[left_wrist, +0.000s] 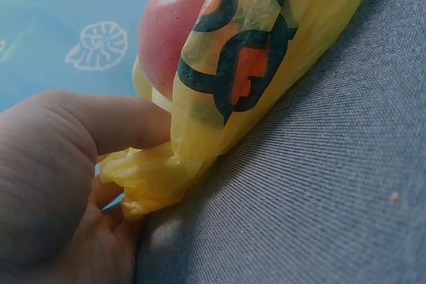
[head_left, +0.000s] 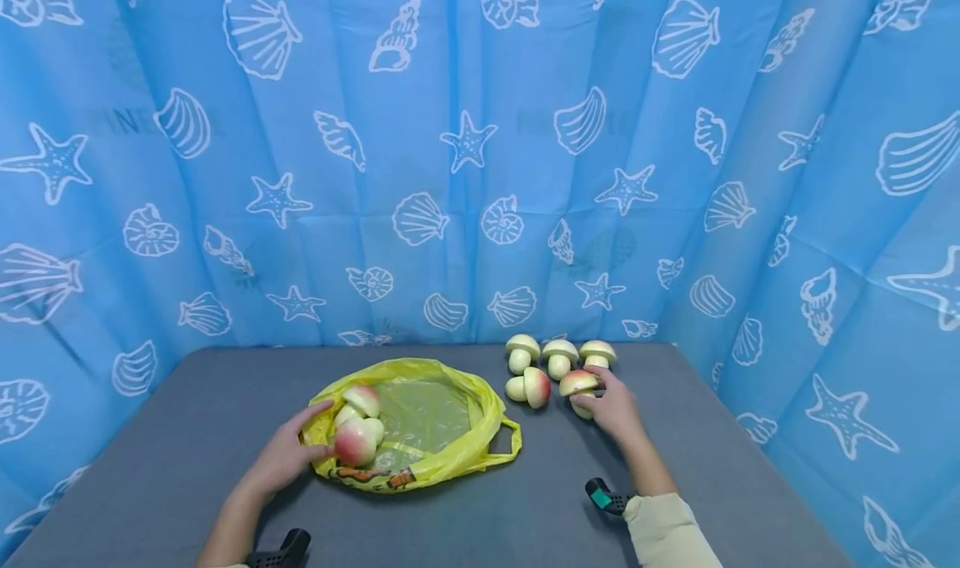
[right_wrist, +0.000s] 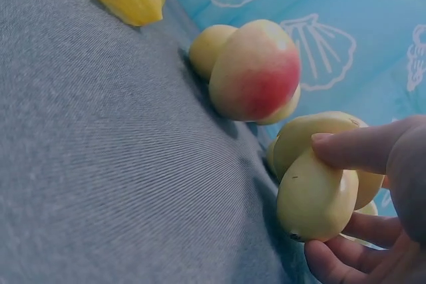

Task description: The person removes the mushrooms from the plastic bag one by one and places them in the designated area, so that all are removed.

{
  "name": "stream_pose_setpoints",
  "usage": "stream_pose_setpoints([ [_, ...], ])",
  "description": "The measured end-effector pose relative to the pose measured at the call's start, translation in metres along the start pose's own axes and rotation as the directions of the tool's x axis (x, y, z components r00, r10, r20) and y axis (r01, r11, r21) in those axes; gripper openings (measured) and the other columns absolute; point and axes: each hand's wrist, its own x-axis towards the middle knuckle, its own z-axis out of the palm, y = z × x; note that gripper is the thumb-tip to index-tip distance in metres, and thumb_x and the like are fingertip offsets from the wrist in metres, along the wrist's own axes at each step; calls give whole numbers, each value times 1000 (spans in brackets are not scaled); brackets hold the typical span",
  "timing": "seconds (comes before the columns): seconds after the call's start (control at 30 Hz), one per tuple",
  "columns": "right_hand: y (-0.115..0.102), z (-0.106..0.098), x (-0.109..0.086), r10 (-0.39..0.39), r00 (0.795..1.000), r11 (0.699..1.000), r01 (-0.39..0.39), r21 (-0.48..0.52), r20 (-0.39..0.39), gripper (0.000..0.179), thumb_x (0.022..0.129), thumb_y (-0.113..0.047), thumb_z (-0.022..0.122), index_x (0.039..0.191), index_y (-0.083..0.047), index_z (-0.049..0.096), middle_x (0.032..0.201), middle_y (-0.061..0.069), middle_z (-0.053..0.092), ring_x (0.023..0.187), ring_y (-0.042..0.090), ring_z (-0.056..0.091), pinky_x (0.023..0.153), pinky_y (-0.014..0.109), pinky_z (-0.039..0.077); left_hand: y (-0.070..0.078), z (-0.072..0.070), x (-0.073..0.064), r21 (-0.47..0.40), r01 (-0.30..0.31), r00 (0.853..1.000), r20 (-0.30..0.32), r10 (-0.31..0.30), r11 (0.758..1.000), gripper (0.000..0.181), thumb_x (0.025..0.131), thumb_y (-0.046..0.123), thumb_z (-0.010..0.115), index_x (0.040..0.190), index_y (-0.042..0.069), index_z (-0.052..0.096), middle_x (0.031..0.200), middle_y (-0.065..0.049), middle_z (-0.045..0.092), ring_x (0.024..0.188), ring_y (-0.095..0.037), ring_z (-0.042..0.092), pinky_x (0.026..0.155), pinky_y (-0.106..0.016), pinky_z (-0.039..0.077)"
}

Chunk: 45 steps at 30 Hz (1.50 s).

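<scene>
A yellow plastic bag (head_left: 480, 459) lies on the table with its mouth spread wide. My left hand (head_left: 288, 455) grips the bag's left edge; in the left wrist view the yellow film (left_wrist: 156, 177) bunches beside the thumb and fingers. Inside, at the left, toy mushrooms (head_left: 356, 443) with pinkish-red caps lie together. To the right of the bag, my right hand (head_left: 615, 405) pinches a pale toy mushroom (right_wrist: 316, 197) by its stem and cap, low over the table. Whether that mushroom still touches the cloth is unclear.
Behind and left of the right hand are several more mushrooms: three stand along the back, and one (head_left: 537, 388) lies on its side. The bag's handle loop (head_left: 513, 443) sticks out rightward. Grey cloth (head_left: 540, 510) covers the table; a blue shell-print curtain (head_left: 465, 243) hangs behind.
</scene>
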Motion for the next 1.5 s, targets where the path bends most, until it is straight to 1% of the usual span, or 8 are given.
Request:
stream_pose_setpoints([
  [0.2,6,4,1,29,1000,999,-29,16,1,61,84,-15,74,138,-2,48,123,30,57,111,43,54,79,51,48,-1,-1,-1,0,-8,1000,4,8,1000,76,82,12,70,149,6,36,152,-31,24,137,-52,19,104,-69,19],
  [0.3,8,4,2,37,999,999,-37,24,-1,61,85,-16,74,138,-2,48,124,30,56,112,43,53,79,51,49,-1,-1,-1,2,-6,1000,4,6,1000,76,82,11,70,149,5,35,152,-31,23,137,-51,18,104,-69,18],
  [0.67,10,3,1,40,999,998,-41,43,29,61,86,-20,73,138,1,48,123,30,57,112,45,53,80,50,50,-1,-1,-1,-17,-3,1000,6,3,1000,76,82,11,70,149,6,36,153,-30,23,138,-51,16,105,-69,15],
  [0.9,6,0,-2,65,997,996,-68,60,44,61,87,-22,73,138,0,48,123,30,57,112,44,54,80,48,51,-4,0,-1,7,-37,999,-11,37,999,72,84,8,67,149,6,36,152,-30,25,138,-49,20,104,-69,19],
  [1.0,3,-2,-4,74,996,995,-78,61,57,60,87,-23,72,138,0,48,123,29,58,110,44,55,79,48,51,-3,0,-2,13,-35,999,-14,36,999,71,84,9,67,148,7,37,152,-30,26,137,-48,22,104,-69,20],
  [1.27,-4,-9,-7,76,991,997,-79,22,106,60,87,-25,73,136,1,50,122,29,58,108,43,56,79,50,49,-2,0,-3,21,-31,999,-18,32,999,72,83,10,68,148,7,37,151,-29,27,136,-47,24,103,-69,23],
  [1.5,-9,-15,-8,64,991,997,-68,29,118,59,88,-24,72,136,2,49,121,28,58,108,43,55,82,51,48,-2,0,-3,26,-24,1000,-18,24,999,73,82,10,68,149,7,37,151,-30,26,136,-48,23,103,-69,22],
])
